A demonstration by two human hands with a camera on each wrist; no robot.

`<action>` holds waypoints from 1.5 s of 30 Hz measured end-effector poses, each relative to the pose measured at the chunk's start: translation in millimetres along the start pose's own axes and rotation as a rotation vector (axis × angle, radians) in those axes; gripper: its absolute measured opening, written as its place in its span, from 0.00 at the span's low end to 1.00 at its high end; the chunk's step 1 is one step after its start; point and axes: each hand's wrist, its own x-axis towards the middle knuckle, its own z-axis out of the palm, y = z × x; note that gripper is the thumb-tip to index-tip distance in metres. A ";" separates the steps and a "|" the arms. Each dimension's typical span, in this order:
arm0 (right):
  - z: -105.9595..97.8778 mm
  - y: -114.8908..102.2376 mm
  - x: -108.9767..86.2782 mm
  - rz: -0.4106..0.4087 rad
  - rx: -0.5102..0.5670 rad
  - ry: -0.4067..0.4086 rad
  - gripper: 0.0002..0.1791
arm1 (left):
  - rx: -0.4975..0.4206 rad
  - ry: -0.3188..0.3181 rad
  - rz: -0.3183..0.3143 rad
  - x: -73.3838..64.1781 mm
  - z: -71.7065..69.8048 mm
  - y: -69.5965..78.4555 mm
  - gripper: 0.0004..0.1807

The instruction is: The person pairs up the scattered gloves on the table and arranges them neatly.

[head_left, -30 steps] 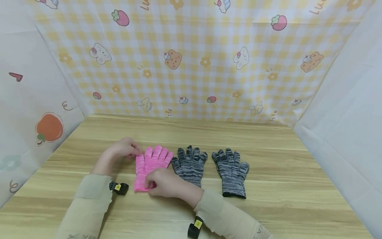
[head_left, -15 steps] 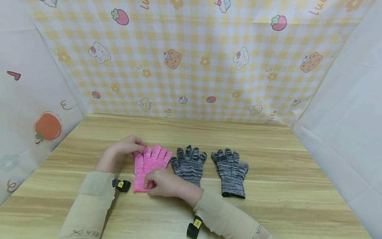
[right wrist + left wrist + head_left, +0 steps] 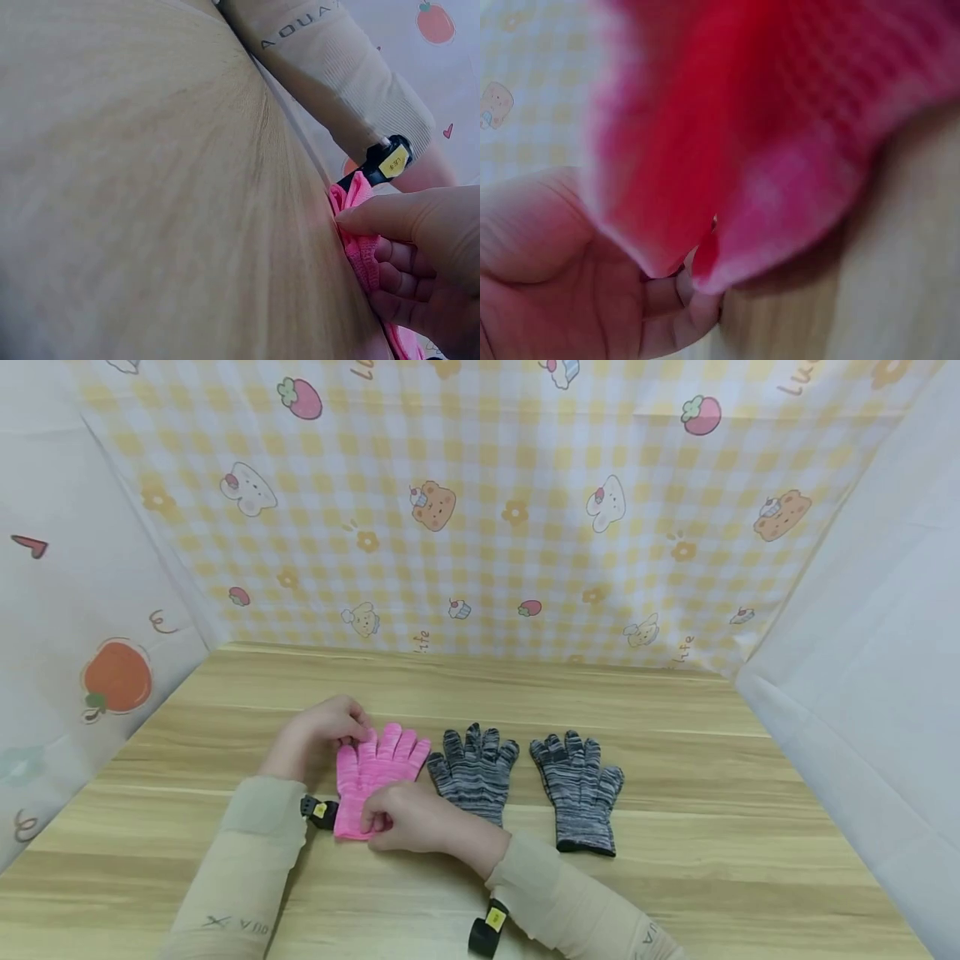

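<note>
A pink knitted glove (image 3: 375, 770) lies flat on the wooden table with its fingers pointing away from me. My left hand (image 3: 333, 720) is at its far left side, fingertips pinching the tip of the finger beside the glove's thumb. In the left wrist view the glove (image 3: 780, 165) looms large and blurred, partly hiding the left hand's fingers. At the cuff, my right hand (image 3: 412, 818) pinches the near edge between thumb and curled fingers; the right wrist view shows the bunched pink fabric (image 3: 361, 259) there. A grey-black glove (image 3: 476, 777) lies just right of it, its cuff behind my right forearm.
A second grey-black glove (image 3: 583, 797) lies farther right, cuff toward me. A yellow checked cloth (image 3: 510, 560) hangs at the table's back edge, with white cloth on both sides. Black wrist cameras (image 3: 487, 928) stick out from the beige sleeves.
My left hand has shifted right and slightly away, from the pink glove's thumb to the finger beside it. The right hand stays on the cuff. The grey-black gloves lie as before.
</note>
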 end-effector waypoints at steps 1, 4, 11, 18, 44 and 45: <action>-0.1 -0.3 0.1 0.000 0.001 0.000 0.06 | -0.006 0.005 -0.005 0.8 -0.6 -0.4 0.05; -0.6 -0.9 0.4 -0.001 0.004 0.000 0.06 | -0.021 0.016 -0.009 2.0 -2.3 -1.6 0.04; -0.5 -0.6 -0.3 0.004 0.011 0.001 0.07 | -0.022 0.024 -0.027 2.9 -1.4 -1.3 0.04; 0.2 -0.1 -0.9 0.001 0.012 0.001 0.06 | -0.010 0.019 0.044 3.7 3.2 5.3 0.17; -1.2 -1.8 -2.3 -0.017 -0.009 0.018 0.06 | 0.142 -0.131 0.267 1.1 1.9 11.5 0.15; -1.4 -2.0 -2.5 -0.016 -0.010 0.019 0.06 | 0.144 -0.127 0.264 0.4 1.4 12.0 0.15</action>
